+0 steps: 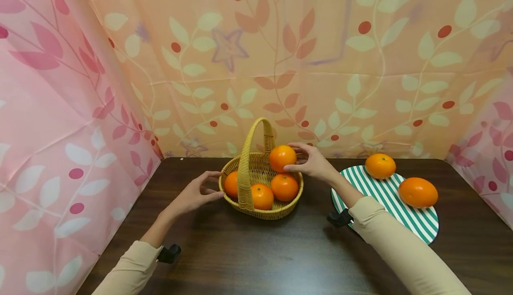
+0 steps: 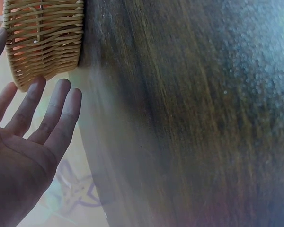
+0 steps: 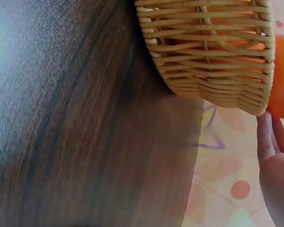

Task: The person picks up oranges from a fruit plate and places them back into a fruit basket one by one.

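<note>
A yellow wicker basket (image 1: 272, 215) with a tall arched handle (image 1: 245, 166) stands near the table's back edge. My right hand (image 1: 314, 163) holds an orange (image 1: 282, 158) between thumb and fingers, over the basket's back right rim. Inside the basket lie three more: one orange (image 1: 284, 187) at the right, another orange (image 1: 262, 197) in front, and an orange (image 1: 231, 184) partly behind the handle. At the basket's left rim is my left hand (image 1: 194, 195), its fingers loosely spread. In the right wrist view the held orange (image 3: 281, 80) shows past the rim, above the fingertips (image 3: 264, 125).
To the right, a green-and-white striped round mat (image 1: 376, 192) lies under my right forearm, with one orange (image 1: 380, 166) at its back and another orange (image 1: 418, 192) toward its right edge. A flowered curtain (image 1: 320, 63) hangs behind the dark wooden table (image 1: 256, 259).
</note>
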Demonstrator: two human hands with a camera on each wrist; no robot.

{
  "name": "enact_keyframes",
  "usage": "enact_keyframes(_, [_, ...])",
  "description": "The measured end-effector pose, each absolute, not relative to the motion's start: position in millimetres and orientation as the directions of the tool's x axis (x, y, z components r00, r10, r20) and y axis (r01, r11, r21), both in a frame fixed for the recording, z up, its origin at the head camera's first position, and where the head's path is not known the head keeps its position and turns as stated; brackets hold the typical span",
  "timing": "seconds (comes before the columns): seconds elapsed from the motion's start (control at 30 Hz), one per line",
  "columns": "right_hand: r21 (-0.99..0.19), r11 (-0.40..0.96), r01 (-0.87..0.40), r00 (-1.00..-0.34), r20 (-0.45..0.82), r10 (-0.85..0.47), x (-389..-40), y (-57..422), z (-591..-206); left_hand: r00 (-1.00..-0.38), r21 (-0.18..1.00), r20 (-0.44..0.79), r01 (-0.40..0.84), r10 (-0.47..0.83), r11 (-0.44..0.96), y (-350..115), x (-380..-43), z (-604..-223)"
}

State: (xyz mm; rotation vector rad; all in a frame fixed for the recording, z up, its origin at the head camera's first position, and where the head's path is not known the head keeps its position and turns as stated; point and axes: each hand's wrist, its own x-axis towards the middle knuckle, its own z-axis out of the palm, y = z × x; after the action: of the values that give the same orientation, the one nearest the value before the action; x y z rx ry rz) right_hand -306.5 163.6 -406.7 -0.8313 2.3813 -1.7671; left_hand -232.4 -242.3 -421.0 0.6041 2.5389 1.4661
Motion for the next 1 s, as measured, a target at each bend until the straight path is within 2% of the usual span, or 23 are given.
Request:
enact_keyframes(0.23, [-0.915,0.181,-0.359,-0.869,0.258,-0.421,-299.1,179.9,-402.5,-0.908,0.855,0.069,0.267,0.414,0.443,-241.1,-233.4,-421.1])
enact_keyframes(0.5, [-0.887,0.251,-0.389,-0.892,0.294,-0.342,-290.6,205.3,-404.6,-0.905,0.851,0.083,0.283,0.418,0.442,-241.7,-234.9,-422.2])
enact_keyframes(0.73, [-0.876,0.269,-0.399,-0.892,0.303,-0.336,-281.9,227.8,-411.9,-0.907,0.851,0.082,0.279,0.414,0.444,-240.8,-234.6,-422.3])
enact_keyframes(1.0, [-0.877,0.311,-0.366,-0.904,0.255,-0.343,-269.2,250.2,-414.6,-0.909,0.845,0.074,0.275,0.409,0.458,-241.2,-233.5,-423.7])
